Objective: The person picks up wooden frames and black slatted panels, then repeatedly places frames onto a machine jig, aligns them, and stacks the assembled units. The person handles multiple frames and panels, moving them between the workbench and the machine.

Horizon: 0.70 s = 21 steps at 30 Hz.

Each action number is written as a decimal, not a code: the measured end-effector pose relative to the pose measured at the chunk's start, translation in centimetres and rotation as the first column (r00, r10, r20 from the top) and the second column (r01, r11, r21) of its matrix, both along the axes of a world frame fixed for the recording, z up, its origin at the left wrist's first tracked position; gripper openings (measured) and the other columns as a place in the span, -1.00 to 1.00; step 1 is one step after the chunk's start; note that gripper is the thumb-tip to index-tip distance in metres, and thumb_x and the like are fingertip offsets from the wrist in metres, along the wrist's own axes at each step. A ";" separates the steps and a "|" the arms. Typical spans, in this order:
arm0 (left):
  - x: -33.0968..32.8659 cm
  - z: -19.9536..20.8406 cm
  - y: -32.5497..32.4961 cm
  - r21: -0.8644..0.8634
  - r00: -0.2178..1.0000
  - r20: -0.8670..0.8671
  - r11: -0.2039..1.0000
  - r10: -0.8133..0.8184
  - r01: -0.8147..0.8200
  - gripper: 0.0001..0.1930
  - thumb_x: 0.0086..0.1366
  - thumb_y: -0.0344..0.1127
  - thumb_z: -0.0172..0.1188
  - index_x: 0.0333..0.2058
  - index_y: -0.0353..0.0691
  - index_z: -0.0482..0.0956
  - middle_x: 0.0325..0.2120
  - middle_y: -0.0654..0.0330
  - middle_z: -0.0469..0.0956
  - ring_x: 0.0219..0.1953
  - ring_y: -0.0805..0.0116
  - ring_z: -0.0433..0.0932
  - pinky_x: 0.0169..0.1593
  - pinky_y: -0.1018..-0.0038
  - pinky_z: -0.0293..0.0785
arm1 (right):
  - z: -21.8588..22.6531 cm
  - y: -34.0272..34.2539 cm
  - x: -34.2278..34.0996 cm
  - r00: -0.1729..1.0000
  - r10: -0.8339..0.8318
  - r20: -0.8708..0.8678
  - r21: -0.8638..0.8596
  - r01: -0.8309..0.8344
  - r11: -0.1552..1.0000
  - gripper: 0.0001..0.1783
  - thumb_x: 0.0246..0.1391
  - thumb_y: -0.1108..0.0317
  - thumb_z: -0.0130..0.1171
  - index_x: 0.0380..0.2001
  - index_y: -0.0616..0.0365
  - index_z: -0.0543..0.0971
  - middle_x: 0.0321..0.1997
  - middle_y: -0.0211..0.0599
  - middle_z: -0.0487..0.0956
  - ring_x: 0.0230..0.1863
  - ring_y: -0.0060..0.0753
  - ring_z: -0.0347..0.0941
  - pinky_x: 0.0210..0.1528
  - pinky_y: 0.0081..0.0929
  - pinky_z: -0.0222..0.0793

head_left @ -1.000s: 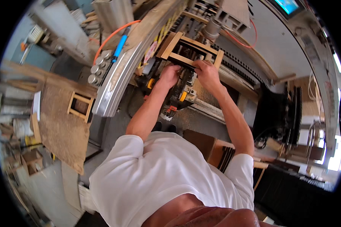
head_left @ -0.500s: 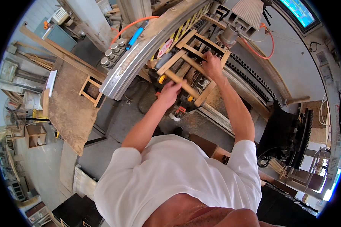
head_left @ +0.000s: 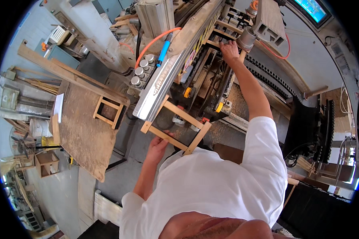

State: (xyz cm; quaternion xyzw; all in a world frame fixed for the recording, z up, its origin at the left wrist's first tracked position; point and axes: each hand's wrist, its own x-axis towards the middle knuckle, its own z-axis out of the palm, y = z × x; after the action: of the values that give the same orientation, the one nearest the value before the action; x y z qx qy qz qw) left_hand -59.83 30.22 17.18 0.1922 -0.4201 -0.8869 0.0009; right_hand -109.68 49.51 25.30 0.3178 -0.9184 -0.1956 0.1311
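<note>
My left hand [head_left: 157, 146] is closed around the near rail of a light wooden frame [head_left: 182, 113], made of several joined slats. That frame is held tilted in front of my body, off the machine's near end. Farther off, my right hand [head_left: 229, 51] has its fingers bent over a rail of a second wooden frame [head_left: 228, 26] lying in the machine bed. The fingertips are partly hidden there. A grey cylindrical machine head [head_left: 246, 39] is just right of that hand.
The machine's metal rail [head_left: 157, 89] carries round knobs [head_left: 139, 72], a blue marker pen [head_left: 164, 49] and an orange hose [head_left: 153, 41]. At left, a small wooden frame [head_left: 108, 111] lies on a worn board [head_left: 81, 131]. A black cable chain [head_left: 273, 79] runs along the right. A screen [head_left: 312, 10] hangs top right.
My left hand has drawn one wooden frame toward my body, off the machine. My right hand has moved farther away, to the other frame in the bed. The view has shifted.
</note>
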 end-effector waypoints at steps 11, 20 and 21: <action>0.6 -4.0 -0.9 0.049 0.943 0.153 0.951 0.295 -0.306 -0.59 0.31 -0.33 0.15 0.09 -0.32 0.35 -0.02 0.11 0.50 0.10 0.21 0.44 0.24 0.21 0.27 | -0.5 -0.5 -9.4 0.998 -0.056 0.036 0.017 0.056 0.998 -0.74 0.00 0.44 0.17 -0.18 0.03 0.54 -0.31 -0.19 0.64 -0.10 -0.16 0.50 0.05 -0.25 0.22; -2.7 -6.7 0.8 0.057 0.929 0.235 0.950 0.287 -0.307 -0.60 0.30 -0.31 0.18 0.08 -0.25 0.38 0.01 0.17 0.51 0.10 0.26 0.45 0.19 0.23 0.30 | -1.3 -0.9 -12.3 0.987 0.104 0.125 -0.032 -0.100 0.994 -0.78 -0.13 0.52 0.23 -0.32 0.05 0.60 -0.26 -0.21 0.62 -0.07 -0.07 0.53 0.23 0.09 0.22; -2.9 -6.9 1.0 0.042 0.931 0.233 0.953 0.283 -0.300 -0.60 0.30 -0.30 0.17 0.08 -0.24 0.39 0.00 0.18 0.51 0.09 0.27 0.45 0.18 0.25 0.30 | -1.3 -1.0 -12.4 0.983 0.112 0.149 -0.039 -0.107 0.993 -0.79 -0.12 0.51 0.23 -0.32 0.05 0.60 -0.24 -0.23 0.62 -0.05 -0.08 0.52 0.26 0.13 0.19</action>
State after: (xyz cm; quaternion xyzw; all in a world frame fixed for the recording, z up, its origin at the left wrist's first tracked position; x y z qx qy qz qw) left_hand -62.74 31.24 10.23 0.3510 -0.3498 -0.8651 0.0776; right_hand -122.04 48.53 23.96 0.3796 -0.9098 -0.1492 0.0768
